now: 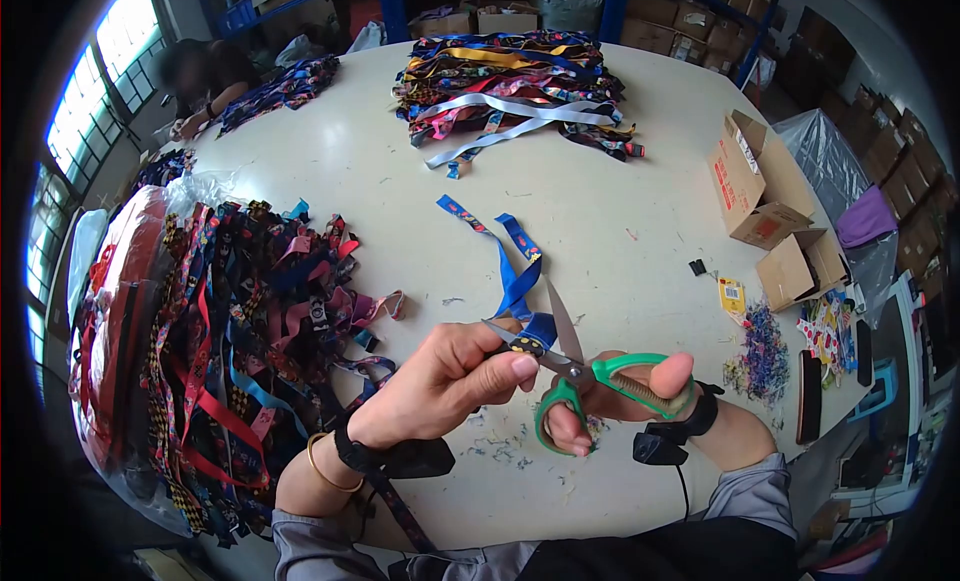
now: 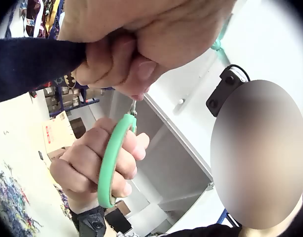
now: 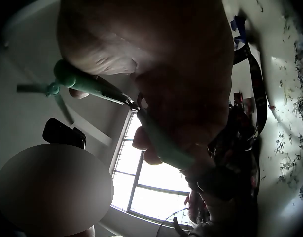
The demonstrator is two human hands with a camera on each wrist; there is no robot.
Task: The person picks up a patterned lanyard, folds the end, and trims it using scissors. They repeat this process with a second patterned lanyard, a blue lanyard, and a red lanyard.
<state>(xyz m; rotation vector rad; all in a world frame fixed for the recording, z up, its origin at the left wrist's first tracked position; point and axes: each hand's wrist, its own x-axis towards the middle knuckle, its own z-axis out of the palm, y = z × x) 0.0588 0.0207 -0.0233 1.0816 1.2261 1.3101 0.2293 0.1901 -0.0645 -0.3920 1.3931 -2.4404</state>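
Note:
My left hand [image 1: 455,371] pinches a blue printed lanyard strap [image 1: 540,331] between thumb and fingers, its loose ends trailing forward over the table. In my right hand [image 1: 630,391] is a pair of green-handled scissors [image 1: 625,363], with thumb and fingers through the loops. The blades [image 1: 563,321] stand apart, the strap's folded end lying between them close to my left fingertips. The left wrist view shows the green handle [image 2: 109,163] wrapped by my right fingers, and a dark strap [image 2: 38,66] running out of my left fist.
A large heap of lanyards [image 1: 230,351] lies at the left, another pile [image 1: 510,91] at the back. Cardboard boxes [image 1: 755,181] stand at the right, near colourful thread scraps [image 1: 760,356]. Another person [image 1: 205,81] sits at the far left. Thread bits litter the table [image 1: 650,261].

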